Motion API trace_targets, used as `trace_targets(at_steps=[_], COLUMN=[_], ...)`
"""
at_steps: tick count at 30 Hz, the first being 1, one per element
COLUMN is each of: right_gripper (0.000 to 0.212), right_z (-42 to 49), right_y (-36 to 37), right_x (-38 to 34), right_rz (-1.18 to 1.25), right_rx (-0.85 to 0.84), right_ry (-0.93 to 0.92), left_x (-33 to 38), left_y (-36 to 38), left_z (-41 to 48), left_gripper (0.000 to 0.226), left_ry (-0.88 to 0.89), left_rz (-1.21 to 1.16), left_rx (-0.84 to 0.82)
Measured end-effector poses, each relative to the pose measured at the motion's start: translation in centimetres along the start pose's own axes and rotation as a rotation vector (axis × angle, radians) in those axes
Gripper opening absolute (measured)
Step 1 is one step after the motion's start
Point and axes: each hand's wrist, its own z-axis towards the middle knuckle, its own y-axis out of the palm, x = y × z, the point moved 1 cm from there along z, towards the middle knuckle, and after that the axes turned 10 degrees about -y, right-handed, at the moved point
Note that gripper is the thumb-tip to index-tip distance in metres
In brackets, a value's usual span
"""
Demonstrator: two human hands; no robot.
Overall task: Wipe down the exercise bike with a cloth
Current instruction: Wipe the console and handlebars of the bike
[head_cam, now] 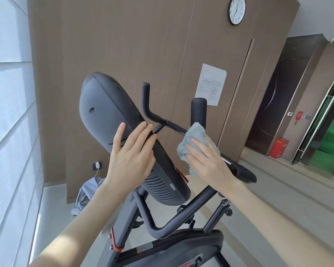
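Observation:
The black exercise bike [162,224] fills the middle of the head view. Its large dark console [106,110] tilts up to the left, seen from the back. My left hand [132,153] lies flat against the console's back edge, fingers spread and wrapped over the rim. My right hand [208,160] presses a grey-blue cloth [196,137] onto the black handlebar [174,126] just right of the console. The cloth hides that stretch of bar. A handlebar grip [243,170] sticks out below my right hand.
A brown panelled wall [143,45] stands behind the bike with a paper notice [211,83] and a clock [237,9]. A grey bag [87,193] lies on the floor by a wall socket. A red box [279,150] and glass door are at the right.

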Motion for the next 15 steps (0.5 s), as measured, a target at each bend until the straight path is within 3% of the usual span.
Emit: trace_targets(at_steps=[5, 15], right_gripper=[0.012, 0.02], right_z=[1.2, 7.2], right_y=[-0.7, -2.2], right_x=[2.1, 6.0], right_rz=[0.036, 0.026], right_rx=[0.067, 0.188], right_ry=[-0.051, 0.229], left_x=[-0.2, -0.5], left_y=[0.1, 0.5], left_z=[0.0, -0.2], left_gripper=[0.032, 0.036], left_ry=[0.021, 0.036], left_rz=[0.011, 0.008], left_rx=[-0.012, -0.015])
